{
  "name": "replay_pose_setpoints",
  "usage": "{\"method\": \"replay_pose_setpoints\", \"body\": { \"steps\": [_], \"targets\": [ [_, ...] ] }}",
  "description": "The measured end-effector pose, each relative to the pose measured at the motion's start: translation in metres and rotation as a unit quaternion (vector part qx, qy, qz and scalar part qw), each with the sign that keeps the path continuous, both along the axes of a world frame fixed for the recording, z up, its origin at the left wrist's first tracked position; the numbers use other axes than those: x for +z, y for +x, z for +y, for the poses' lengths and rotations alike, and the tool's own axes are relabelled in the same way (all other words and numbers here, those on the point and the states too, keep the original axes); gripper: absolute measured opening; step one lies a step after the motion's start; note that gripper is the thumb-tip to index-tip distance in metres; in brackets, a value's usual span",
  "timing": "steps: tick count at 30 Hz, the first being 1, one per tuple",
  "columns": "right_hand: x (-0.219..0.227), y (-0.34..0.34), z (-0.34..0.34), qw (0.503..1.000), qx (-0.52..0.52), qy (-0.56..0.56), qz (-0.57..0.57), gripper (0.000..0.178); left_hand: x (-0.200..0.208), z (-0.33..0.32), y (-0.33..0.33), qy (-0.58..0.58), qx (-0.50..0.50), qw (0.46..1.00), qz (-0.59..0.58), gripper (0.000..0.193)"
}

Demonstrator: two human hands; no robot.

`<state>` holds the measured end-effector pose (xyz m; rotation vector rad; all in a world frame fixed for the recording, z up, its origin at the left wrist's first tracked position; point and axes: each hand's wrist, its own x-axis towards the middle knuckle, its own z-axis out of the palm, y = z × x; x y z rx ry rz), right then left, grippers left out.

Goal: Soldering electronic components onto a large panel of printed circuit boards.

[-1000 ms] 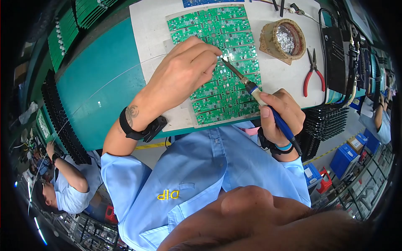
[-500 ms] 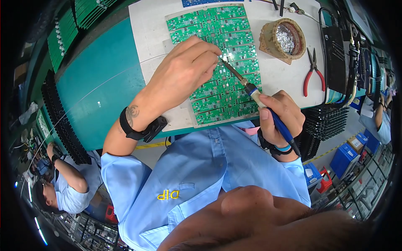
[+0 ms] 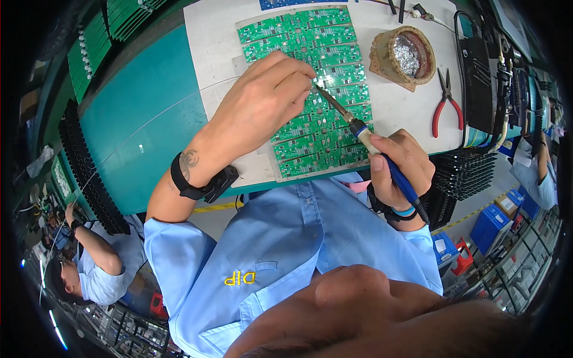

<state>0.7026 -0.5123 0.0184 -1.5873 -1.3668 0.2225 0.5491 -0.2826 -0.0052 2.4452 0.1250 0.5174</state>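
Note:
A panel of green circuit boards [image 3: 327, 37] lies on a white sheet in front of me. Above its middle, my left hand [image 3: 262, 98] is closed in a pinch on a thin solder wire [image 3: 202, 90], which trails off to the left; the wire's tip is hidden by the fingers. In my right hand [image 3: 407, 170], thumb and fingers wrap round the blue and pale handle of a soldering iron [image 3: 362, 131]. The iron slants up and left, its tip on or just over the panel beside my left fingertips; I cannot tell whether it touches.
Right of the panel stands a brown round pot [image 3: 382, 52] with shiny metal bits inside. Red-handled pliers [image 3: 447, 107] lie beyond it, beside a black stand [image 3: 479, 83]. A green mat [image 3: 149, 128] covers the bench to the left, with a black rack [image 3: 89, 170]. A co-worker [image 3: 107, 256] sits at far left.
Both hands and the iron stay practically in place. The trailing solder wire has shifted slightly at the far left, and the co-worker's arm there has moved a little.

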Motion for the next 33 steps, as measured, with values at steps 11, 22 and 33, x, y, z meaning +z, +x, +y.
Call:
{"method": "replay_pose_setpoints", "body": {
  "steps": [11, 22, 33],
  "targets": [
    [0.007, 0.002, -0.009, 1.0, -0.017, 0.013, -0.014, 0.025, 0.022, 0.006, -0.011, 0.125, 0.06, 0.99, -0.015, 0.018],
    [0.008, 0.0, -0.016, 0.999, -0.051, 0.003, 0.0, 0.022, 0.02, 0.01, -0.012, -0.2, 0.168, 0.964, 0.055, 0.01],
    [0.005, 0.003, 0.006, 1.0, -0.013, 0.016, 0.013, 0.026, 0.017, 0.027, 0.003, 0.016, -0.048, 0.998, 0.026, 0.013]
  ]
}}
